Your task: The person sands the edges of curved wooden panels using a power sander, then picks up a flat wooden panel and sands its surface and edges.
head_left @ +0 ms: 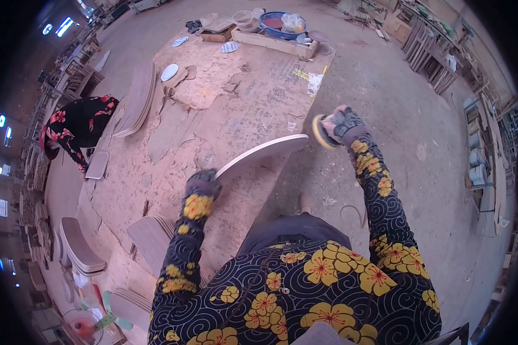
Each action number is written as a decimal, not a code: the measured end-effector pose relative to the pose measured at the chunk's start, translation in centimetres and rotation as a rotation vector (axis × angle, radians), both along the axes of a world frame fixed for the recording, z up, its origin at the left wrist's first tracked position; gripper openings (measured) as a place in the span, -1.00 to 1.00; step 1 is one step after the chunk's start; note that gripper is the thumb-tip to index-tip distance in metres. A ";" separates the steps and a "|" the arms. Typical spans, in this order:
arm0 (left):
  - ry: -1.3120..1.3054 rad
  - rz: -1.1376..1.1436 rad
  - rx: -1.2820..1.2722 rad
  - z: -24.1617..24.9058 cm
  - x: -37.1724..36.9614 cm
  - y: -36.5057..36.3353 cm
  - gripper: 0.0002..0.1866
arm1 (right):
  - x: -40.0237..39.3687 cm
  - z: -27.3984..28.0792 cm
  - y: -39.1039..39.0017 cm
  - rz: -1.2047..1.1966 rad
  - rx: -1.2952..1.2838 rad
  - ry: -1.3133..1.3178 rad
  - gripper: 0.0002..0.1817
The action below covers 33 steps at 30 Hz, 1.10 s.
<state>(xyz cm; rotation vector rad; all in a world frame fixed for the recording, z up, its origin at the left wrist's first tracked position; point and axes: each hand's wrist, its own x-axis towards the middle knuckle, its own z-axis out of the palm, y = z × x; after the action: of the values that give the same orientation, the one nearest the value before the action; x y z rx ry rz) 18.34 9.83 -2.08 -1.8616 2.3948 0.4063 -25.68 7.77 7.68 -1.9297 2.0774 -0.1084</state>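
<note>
Left hand [204, 183]: you are gripping a curved wooden panel [265, 153], ideally steadying it at the table's right edge [297, 115]. Right hand [346, 123]: clasping a round yellow pad [320, 134], ideally keeping it flat.

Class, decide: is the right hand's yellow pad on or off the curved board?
Off: a narrow strip of floor shows between the yellow pad and the curved board.

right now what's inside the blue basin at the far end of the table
The blue basin holds a pale plastic bag and something reddish-brown. Whatever lies beneath them is covered and cannot be seen.
</note>
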 end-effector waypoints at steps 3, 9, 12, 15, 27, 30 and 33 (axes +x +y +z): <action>0.030 -0.117 0.032 0.3 -7.4 -4.5 -0.53 | 4.6 -0.5 -1.7 0.107 0.044 0.031 -0.47; -0.184 -0.214 0.207 -0.8 -14.0 -9.5 -0.54 | 9.4 -3.7 -2.8 0.114 0.005 -0.035 -0.40; -0.195 -0.225 0.246 0.2 -14.1 -9.2 -0.56 | 6.4 -7.6 -5.3 0.106 -0.030 -0.062 -0.43; -0.147 -0.202 0.221 -0.1 -14.0 -9.4 -0.55 | 2.2 -8.5 -4.4 -0.003 -0.062 -0.306 -0.41; -0.277 -0.241 0.220 -0.7 -14.2 -9.6 -0.46 | -2.7 -27.2 -4.0 -0.383 0.063 -1.428 -0.53; -0.263 -0.247 0.189 -1.5 -13.7 -9.4 -0.48 | -2.1 -15.7 -4.5 -0.206 0.076 -1.071 -0.49; -0.254 -0.228 0.166 -1.7 -13.8 -9.0 -0.49 | -0.4 -8.0 -4.6 0.194 -0.150 -0.602 -0.48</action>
<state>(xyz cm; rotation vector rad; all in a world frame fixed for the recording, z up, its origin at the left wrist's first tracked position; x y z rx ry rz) 4.59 0.79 -3.82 -1.4552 2.2896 0.3161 -26.07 3.16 -0.35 -1.8634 1.5155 -0.7213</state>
